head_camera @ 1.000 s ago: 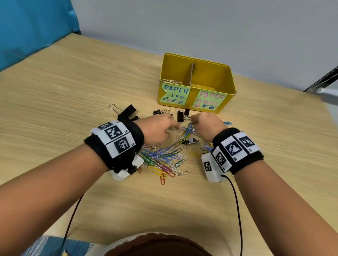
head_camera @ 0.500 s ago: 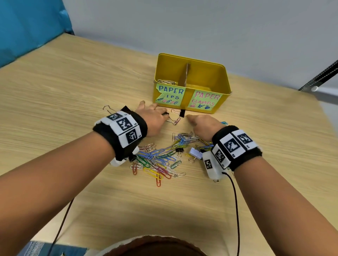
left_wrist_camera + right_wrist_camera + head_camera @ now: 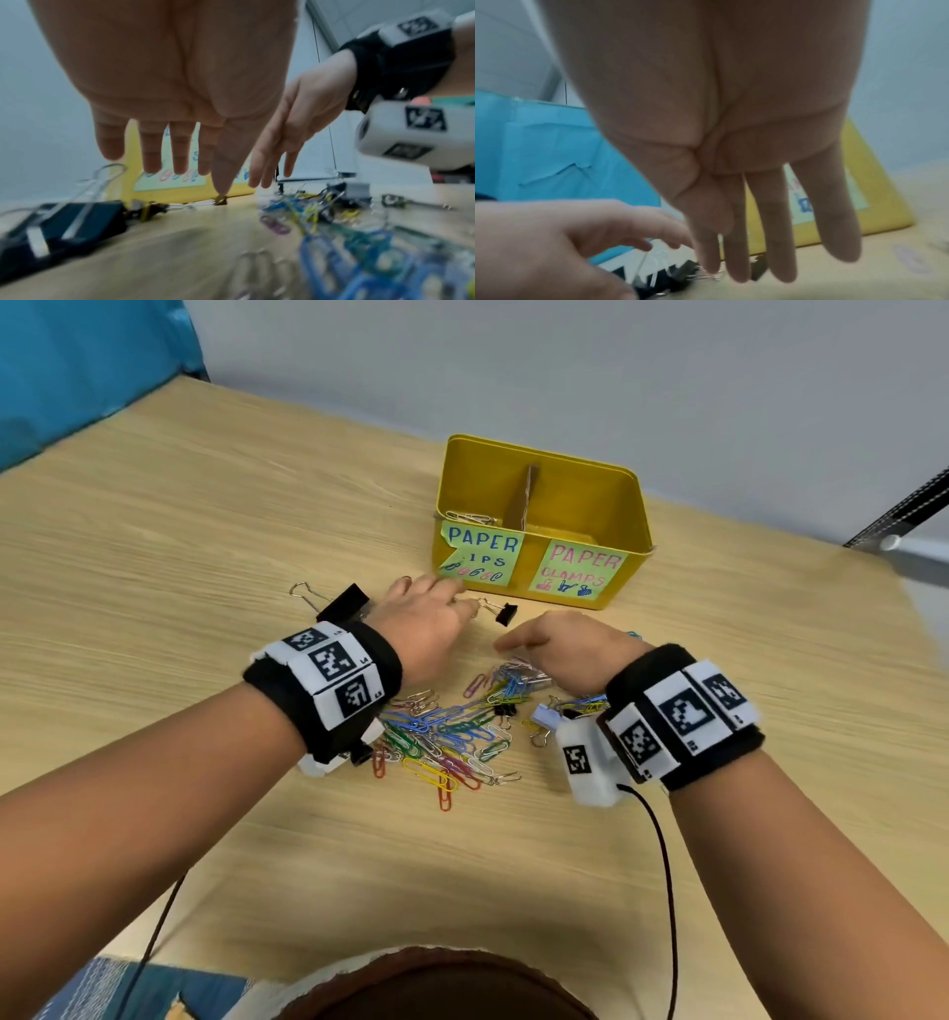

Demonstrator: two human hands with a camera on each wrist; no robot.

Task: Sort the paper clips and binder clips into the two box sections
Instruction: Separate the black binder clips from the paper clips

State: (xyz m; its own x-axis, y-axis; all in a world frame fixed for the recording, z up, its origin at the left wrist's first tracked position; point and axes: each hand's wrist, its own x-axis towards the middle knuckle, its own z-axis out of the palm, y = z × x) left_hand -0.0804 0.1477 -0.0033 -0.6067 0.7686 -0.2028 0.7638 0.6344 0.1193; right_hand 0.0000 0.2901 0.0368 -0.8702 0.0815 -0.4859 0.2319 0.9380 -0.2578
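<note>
A yellow box (image 3: 637, 505) with a cardboard divider stands ahead. Its left section, labelled for paper clips, holds a few silver clips (image 3: 470, 517). The right section is labelled for clamps. A heap of coloured paper clips (image 3: 452, 737) lies between my wrists. My left hand (image 3: 452, 598) reaches forward with straight fingers, and its thumb tip (image 3: 221, 192) touches the wire handle of a small black binder clip (image 3: 506, 613) in front of the box. My right hand (image 3: 506, 645) hovers over the heap's far edge, its fingers (image 3: 782, 253) straight, holding nothing.
A large black binder clip (image 3: 343, 603) lies left of my left hand. A small white binder clip (image 3: 544, 715) and a small black one (image 3: 506, 710) sit in the heap. A blue sheet (image 3: 77, 367) hangs at the far left. A wall runs behind the box.
Both hands have left the middle of the heap and moved toward the box. The left hand reached the small black binder clip, and the right hand's fingers straightened.
</note>
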